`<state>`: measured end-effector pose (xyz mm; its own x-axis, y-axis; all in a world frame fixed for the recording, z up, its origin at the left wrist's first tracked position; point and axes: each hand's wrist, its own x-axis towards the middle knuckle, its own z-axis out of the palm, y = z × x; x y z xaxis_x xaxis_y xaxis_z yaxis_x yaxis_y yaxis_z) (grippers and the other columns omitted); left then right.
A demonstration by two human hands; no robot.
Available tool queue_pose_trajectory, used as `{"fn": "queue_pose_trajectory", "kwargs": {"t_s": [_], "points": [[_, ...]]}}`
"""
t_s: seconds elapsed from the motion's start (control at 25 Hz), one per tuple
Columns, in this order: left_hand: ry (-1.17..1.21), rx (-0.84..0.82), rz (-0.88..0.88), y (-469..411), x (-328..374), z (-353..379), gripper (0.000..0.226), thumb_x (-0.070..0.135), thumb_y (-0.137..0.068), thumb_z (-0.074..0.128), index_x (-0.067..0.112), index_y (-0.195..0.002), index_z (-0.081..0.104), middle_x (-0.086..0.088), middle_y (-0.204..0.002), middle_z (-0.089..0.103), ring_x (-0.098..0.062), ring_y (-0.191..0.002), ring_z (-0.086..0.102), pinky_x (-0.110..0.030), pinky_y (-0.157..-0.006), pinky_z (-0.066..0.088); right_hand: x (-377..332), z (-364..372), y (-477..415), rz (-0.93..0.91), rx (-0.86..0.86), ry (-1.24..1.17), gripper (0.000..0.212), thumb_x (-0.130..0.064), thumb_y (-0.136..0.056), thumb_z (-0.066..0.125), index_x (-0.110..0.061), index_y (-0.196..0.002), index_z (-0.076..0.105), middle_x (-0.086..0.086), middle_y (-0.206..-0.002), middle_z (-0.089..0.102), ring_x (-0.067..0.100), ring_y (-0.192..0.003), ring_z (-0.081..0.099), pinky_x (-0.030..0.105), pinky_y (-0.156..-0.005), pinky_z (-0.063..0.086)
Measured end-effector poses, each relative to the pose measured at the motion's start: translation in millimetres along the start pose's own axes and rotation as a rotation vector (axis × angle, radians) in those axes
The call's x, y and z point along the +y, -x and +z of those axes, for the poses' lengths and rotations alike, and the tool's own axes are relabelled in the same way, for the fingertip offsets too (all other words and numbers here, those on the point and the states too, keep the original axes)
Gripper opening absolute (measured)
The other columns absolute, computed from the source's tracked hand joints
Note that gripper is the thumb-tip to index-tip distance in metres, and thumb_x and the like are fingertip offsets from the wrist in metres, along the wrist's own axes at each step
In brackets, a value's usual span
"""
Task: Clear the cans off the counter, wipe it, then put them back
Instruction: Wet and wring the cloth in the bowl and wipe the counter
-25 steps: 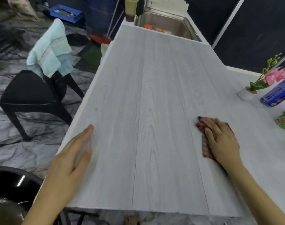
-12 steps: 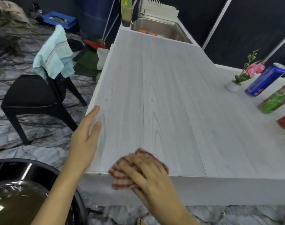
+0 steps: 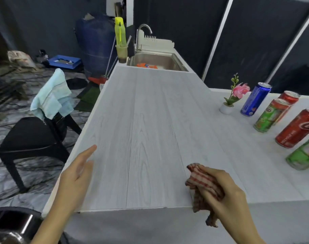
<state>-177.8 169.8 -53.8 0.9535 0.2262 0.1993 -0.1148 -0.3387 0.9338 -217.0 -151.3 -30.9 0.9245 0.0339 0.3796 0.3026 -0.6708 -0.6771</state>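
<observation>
Right hand (image 3: 226, 192) has fingers curled round a crumpled red-checked cloth (image 3: 201, 178) at the near edge of the pale wood-grain counter (image 3: 150, 129), with a cloth tail hanging over the edge. Left hand (image 3: 76, 175) is at the counter's near-left edge, fingers straight, holding nothing. Shiny cylindrical cans (image 3: 296, 129), blue, red and green, stand clustered on the counter's right side.

Counter (image 3: 150, 129): pale wood-grain top. Five cans standing at 3 o'clock: blue can (image 3: 255, 99), small red can (image 3: 290, 97) behind Milo can (image 3: 269, 116), Coca-Cola can (image 3: 297, 130), green can (image 3: 302, 156) cut by frame. Red-checked cloth (image 3: 201, 180) bunched at 5 o'clock, draping over the near edge.
</observation>
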Motion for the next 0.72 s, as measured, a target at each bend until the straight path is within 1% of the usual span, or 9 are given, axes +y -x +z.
{"fn": "queue_pose_trajectory", "kwargs": {"t_s": [0.08,0.16,0.32,0.36,0.44,0.52,0.6,0.68,0.72], "points": [[0.041,-0.041,0.034,7,20,17,0.033,0.016,-0.093,0.044,0.037,-0.115,0.056,0.015,-0.127,0.056,0.001,-0.123,0.046,-0.016,-0.099,0.033,-12,-4,-9,0.046,0.059,-0.123,0.063,-0.004,-0.073,0.072,-0.057,-0.102,0.052,-0.014,-0.102,0.065,0.003,-0.09,0.065,0.013,-0.071,0.051],[0.133,-0.139,0.048,15,48,39,0.027,0.028,-0.088,0.046,0.04,-0.107,0.061,0.021,-0.115,0.064,0.007,-0.113,0.052,-0.004,-0.088,0.039,-30,-2,-16,0.036,0.062,-0.164,0.064,-0.007,-0.07,0.074,-0.058,-0.1,0.049,-0.014,-0.102,0.064,0.003,-0.09,0.064,0.01,-0.07,0.05],[0.376,-0.402,0.049,42,95,62,0.018,0.049,-0.082,0.057,0.047,-0.096,0.067,0.022,-0.104,0.069,0.005,-0.101,0.061,-0.002,-0.079,0.043,-73,15,-26,-0.176,0.044,-0.093,0.05,-0.022,-0.07,0.064,-0.047,-0.108,0.043,-0.036,-0.114,0.047,0.0,-0.1,0.055,0.027,-0.076,0.051],[0.431,-0.41,0.037,47,99,58,0.026,0.057,-0.074,0.059,0.047,-0.097,0.066,0.018,-0.104,0.07,0.002,-0.1,0.063,-0.005,-0.079,0.045,-81,22,-27,-0.225,0.024,-0.087,0.049,-0.023,-0.068,0.061,-0.045,-0.108,0.041,-0.039,-0.115,0.042,-0.001,-0.101,0.053,0.033,-0.078,0.052],[0.499,-0.313,-0.012,55,95,45,0.05,0.071,-0.057,0.063,0.043,-0.098,0.068,0.013,-0.102,0.072,-0.003,-0.097,0.066,-0.012,-0.077,0.05,-94,38,-29,-0.327,-0.005,-0.045,0.052,-0.02,-0.065,0.062,-0.037,-0.109,0.042,-0.032,-0.115,0.043,-0.002,-0.105,0.047,0.035,-0.082,0.049],[0.529,-0.142,-0.091,63,86,25,0.055,0.066,-0.056,0.068,0.034,-0.101,0.069,0.014,-0.094,0.074,-0.003,-0.089,0.068,-0.016,-0.07,0.054,-107,59,-27,-0.426,-0.044,-0.013,0.049,-0.023,-0.066,0.063,-0.032,-0.11,0.043,-0.022,-0.117,0.043,-0.001,-0.109,0.041,0.031,-0.084,0.045],[0.534,-0.017,-0.129,77,78,5,0.045,0.048,-0.069,0.071,0.027,-0.108,0.064,0.011,-0.098,0.074,-0.004,-0.09,0.068,-0.015,-0.071,0.053,-121,84,-22,-0.533,-0.148,-0.036,0.047,-0.026,-0.07,0.06,-0.029,-0.113,0.043,-0.016,-0.121,0.039,0.003,-0.112,0.038,0.033,-0.084,0.048],[0.529,0.163,-0.175,98,67,-16,0.031,0.033,-0.068,0.071,0.031,-0.099,0.068,0.005,-0.097,0.074,-0.007,-0.089,0.069,-0.013,-0.068,0.052,-132,110,-13,-0.673,-0.327,-0.092,0.051,-0.029,-0.071,0.063,-0.028,-0.117,0.042,-0.013,-0.125,0.035,0.006,-0.114,0.035,0.035,-0.087,0.049],[0.514,0.261,-0.199,109,61,-26,0.027,0.029,-0.066,0.071,0.032,-0.093,0.07,0.003,-0.092,0.075,-0.008,-0.085,0.07,-0.014,-0.065,0.052,-138,122,-7,-0.703,-0.465,-0.171,0.053,-0.032,-0.071,0.065,-0.031,-0.118,0.041,-0.015,-0.127,0.032,0.004,-0.116,0.033,0.032,-0.092,0.046]]}}
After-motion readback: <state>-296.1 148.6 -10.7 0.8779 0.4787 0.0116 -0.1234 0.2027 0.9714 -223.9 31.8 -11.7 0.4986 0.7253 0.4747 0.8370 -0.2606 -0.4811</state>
